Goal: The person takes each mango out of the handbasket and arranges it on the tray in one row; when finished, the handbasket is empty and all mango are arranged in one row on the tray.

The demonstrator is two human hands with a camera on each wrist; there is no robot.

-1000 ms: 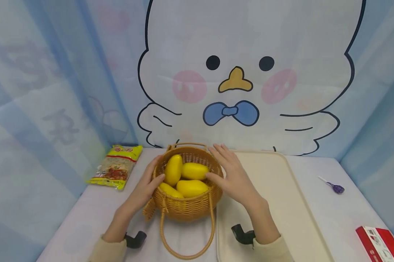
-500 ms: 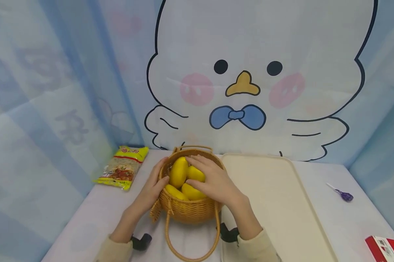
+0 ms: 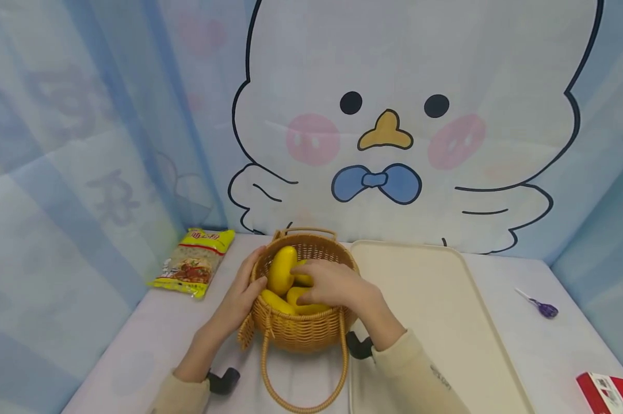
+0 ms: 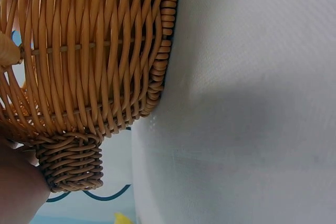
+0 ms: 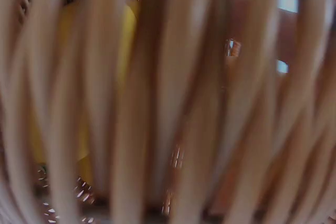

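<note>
A brown wicker basket (image 3: 306, 336) stands on the table with several yellow mangoes (image 3: 282, 270) inside. My left hand (image 3: 239, 293) grips its left side, thumb over the rim and fingers along the outside. The left wrist view shows the basket's woven side (image 4: 89, 51) close up, with part of that hand (image 4: 18, 187) at the lower left. My right hand (image 3: 334, 284) reaches over the right rim, its fingers and thumb bent around a mango (image 3: 303, 280) at the back right. In the right wrist view, blurred wicker (image 5: 178, 77) fills the foreground, yellow fruit (image 5: 127, 38) behind it.
A cream tray (image 3: 430, 322) lies right of the basket, whose looped handle (image 3: 303, 409) hangs toward the front. A yellow food packet (image 3: 192, 261) is at the back left. A purple lollipop (image 3: 546, 310) and a red-and-white box (image 3: 608, 397) lie at the right.
My right hand has gone from spread above the basket's right rim down onto the mangoes, fingers now bending around one. My left hand stays on the basket. The head view has shifted slightly.
</note>
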